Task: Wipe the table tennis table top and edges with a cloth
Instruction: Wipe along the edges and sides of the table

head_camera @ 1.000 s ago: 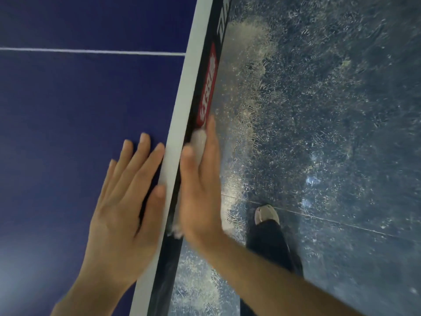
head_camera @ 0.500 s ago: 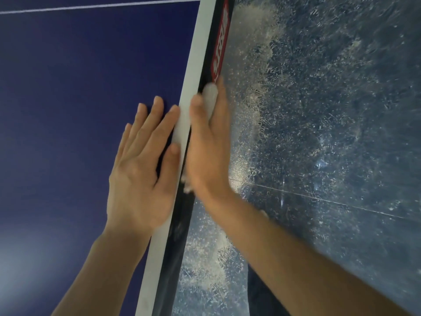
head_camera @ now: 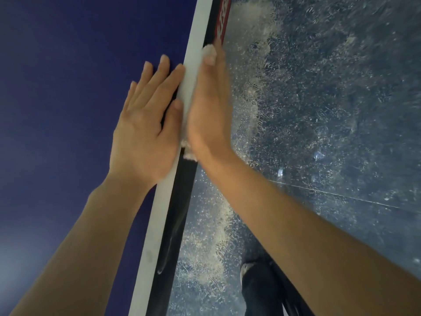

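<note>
Deep blue fills the view from nine to twelve o'clock: that is the tabletop [head_camera: 68, 99], bounded by its white border line [head_camera: 159, 220], which runs from six o'clock up toward one o'clock. Just past that line the black side edge [head_camera: 180, 201] drops away, and beyond it, from one round to five o'clock, lies the speckled floor [head_camera: 330, 110]. My left hand [head_camera: 145, 133] lies flat on the blue with straight fingers and holds nothing; it only steadies me, its thumb touching the white line. My right hand [head_camera: 209, 106] stands pressed against the side edge, its fingers straight, so this grip is a flat press and no clench. The white cloth [head_camera: 209, 52] is trapped between that palm and the edge, and I see only a tuft at my fingertips and another scrap by my wrist. To wipe this edge well, I judge I should keep the whole palm bearing on the cloth so it does not bunch or slip out at the wrist end, slide along the edge in one even stroke toward one o'clock, and cover the red label [head_camera: 222, 17] ahead. The left hand should follow along to keep my balance. I would refold the cloth once it looks dirty.
</note>
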